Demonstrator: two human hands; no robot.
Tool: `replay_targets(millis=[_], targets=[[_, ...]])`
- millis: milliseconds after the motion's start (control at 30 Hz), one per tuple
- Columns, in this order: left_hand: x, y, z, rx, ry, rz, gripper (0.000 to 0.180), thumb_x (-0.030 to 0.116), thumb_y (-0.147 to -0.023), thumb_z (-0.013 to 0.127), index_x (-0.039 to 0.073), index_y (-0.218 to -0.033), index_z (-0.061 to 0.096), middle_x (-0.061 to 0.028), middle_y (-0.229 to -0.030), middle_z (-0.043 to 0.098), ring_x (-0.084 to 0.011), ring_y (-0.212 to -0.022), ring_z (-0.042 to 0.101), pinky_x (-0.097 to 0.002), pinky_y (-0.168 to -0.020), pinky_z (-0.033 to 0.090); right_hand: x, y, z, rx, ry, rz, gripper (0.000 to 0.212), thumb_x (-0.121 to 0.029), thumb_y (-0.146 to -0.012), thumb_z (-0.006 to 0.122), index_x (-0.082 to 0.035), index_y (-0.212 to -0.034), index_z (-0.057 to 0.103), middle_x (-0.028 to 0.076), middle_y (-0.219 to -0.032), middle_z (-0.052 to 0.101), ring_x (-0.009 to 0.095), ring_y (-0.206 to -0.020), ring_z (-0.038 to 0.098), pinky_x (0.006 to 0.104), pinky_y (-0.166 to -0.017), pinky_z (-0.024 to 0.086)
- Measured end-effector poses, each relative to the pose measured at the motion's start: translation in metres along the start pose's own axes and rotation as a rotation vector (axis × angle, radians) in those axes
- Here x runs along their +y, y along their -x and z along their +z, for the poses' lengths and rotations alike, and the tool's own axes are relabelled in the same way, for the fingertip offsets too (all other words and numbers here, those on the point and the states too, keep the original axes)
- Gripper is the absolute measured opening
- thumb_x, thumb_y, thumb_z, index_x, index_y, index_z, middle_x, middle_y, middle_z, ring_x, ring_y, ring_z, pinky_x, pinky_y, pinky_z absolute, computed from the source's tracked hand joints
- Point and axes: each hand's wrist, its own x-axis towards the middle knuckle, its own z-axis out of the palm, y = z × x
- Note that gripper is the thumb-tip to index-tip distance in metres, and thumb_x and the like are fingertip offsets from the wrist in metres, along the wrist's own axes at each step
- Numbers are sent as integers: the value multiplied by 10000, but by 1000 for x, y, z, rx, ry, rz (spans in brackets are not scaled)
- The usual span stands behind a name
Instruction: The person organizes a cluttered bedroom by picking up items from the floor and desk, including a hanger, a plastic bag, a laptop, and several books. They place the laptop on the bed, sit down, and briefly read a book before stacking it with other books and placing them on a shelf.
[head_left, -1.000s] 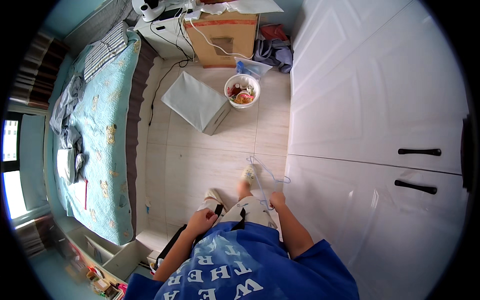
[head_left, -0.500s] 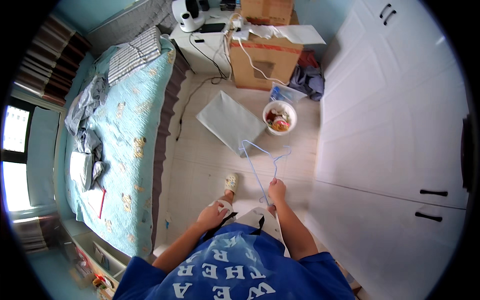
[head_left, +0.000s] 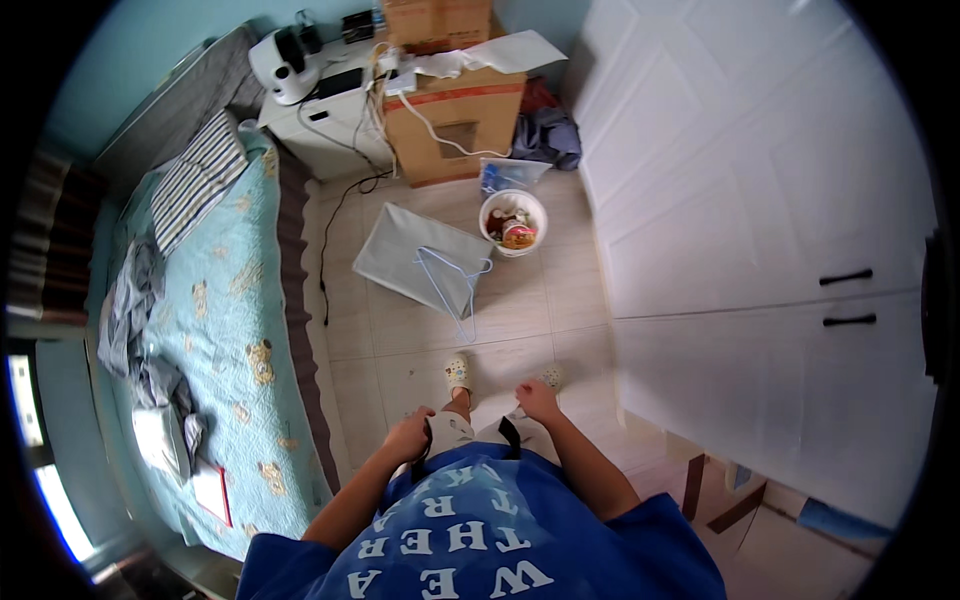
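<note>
A light blue clothes hanger (head_left: 470,284) is apart from both hands, overlapping the grey flat-topped box (head_left: 400,262) on the floor, one end reaching past the box's near edge. Whether it lies there or is still falling, I cannot tell. My right hand (head_left: 537,399) hovers in front of my right leg, fingers curled, with nothing visible in them. Close against the left side of my pale shorts (head_left: 455,430) is my left hand (head_left: 408,434), its fingers bent in and partly hidden; no object shows in it.
Right of the box stands a white bin (head_left: 514,224) with rubbish in it. A bed (head_left: 230,330) runs along the left, white wardrobe doors (head_left: 720,200) along the right. Cardboard boxes (head_left: 455,125) and a white bedside cabinet (head_left: 335,130) stand at the far end; a black cable (head_left: 327,235) trails across the floor.
My right hand has let go of the hanger, which is now farther away and to the left, over the grey box. The whole view has shifted, and my left hand's fingers are more bent.
</note>
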Motion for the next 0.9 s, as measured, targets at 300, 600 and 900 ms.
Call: replay_targets(millis=[300,600,900], targets=[[104,-42,36,-157,-78,397,477,-86,-721,592,51,-1168,495,-140,-1043,628,-302,-981,611,-383,-807,491,147,187,-42,281,-193,616,287,-322,-795,613,-72,-763,750,130,-665,681,255,-612,669,380,-612,521],[158,-66,213,-446,-299,532,506,-122,-742,513,20,-1221,433,-202,-1202,519,-316,-1035,584,-378,-862,477,250,332,-52,200,-532,711,568,-566,-796,598,-13,-820,727,174,-739,691,291,-711,685,368,-665,530],[320,48,397,-560,-384,555,288,-6,-885,478,0,-1170,435,-201,-1042,638,-286,-765,699,-370,-691,558,346,486,-158,774,-1219,814,419,-316,-947,541,50,-770,646,29,-523,482,146,-404,534,283,-450,496]])
